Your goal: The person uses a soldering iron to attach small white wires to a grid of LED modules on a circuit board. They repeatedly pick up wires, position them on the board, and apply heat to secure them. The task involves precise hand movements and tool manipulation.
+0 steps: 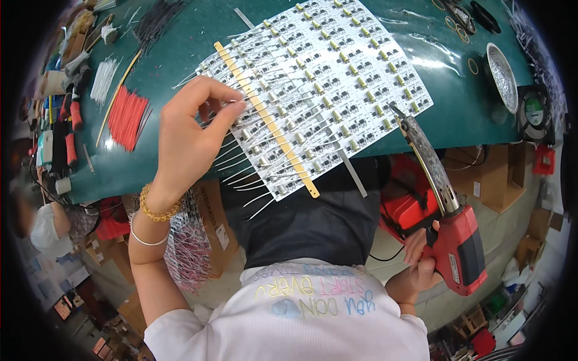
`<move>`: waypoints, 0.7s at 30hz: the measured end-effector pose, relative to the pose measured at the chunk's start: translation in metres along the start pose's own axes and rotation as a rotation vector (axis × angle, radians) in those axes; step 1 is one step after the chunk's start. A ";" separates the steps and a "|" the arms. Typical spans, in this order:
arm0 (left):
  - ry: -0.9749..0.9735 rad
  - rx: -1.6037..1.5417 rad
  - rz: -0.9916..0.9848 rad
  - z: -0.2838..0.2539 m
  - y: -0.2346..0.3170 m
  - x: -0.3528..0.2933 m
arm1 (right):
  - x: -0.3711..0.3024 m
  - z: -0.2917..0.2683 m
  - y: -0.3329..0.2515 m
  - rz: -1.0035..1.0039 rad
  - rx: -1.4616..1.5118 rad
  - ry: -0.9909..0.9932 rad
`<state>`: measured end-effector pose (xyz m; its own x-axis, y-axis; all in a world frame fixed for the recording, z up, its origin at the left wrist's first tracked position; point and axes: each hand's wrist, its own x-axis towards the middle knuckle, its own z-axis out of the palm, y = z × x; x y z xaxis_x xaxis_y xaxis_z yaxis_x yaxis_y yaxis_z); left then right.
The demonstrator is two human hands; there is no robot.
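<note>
A large white panel of circuit boards (344, 78) lies at a slant over the table's near edge, dotted with rows of small black and yellowish parts. Across its left portion runs a long yellow strip (283, 143), with many thin white wires (232, 171) sticking out past the panel's left edge. My left hand (194, 123) is over that edge, thumb and forefinger pinched beside the strip; a white wire seems to be between them. In my right hand (419, 259) is a red and black soldering gun (460, 249), its long metal tip close to the panel's right edge.
Red wires (127, 117), white wires (105, 79) and black wires (158, 24) lie in bundles on the green table (174, 60). Tools crowd its left edge. A silver bowl (501, 78) and a small fan (534, 111) stand at the right. Cardboard boxes (487, 177) are below.
</note>
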<state>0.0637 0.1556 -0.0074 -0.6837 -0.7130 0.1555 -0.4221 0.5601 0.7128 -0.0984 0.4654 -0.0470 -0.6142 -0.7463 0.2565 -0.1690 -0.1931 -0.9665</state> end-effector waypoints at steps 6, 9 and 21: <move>0.013 0.444 0.135 -0.015 0.001 -0.008 | -0.004 0.003 -0.008 0.079 -0.005 0.020; 0.012 0.578 0.126 -0.017 0.010 -0.012 | -0.010 0.003 -0.009 0.102 -0.025 0.023; -0.010 0.170 0.401 0.055 0.060 -0.026 | -0.031 0.002 -0.017 0.322 0.013 0.031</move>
<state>0.0228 0.2310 -0.0063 -0.8191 -0.4207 0.3899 -0.2129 0.8542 0.4744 -0.0746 0.4903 -0.0381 -0.6578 -0.7505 -0.0629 0.0477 0.0418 -0.9980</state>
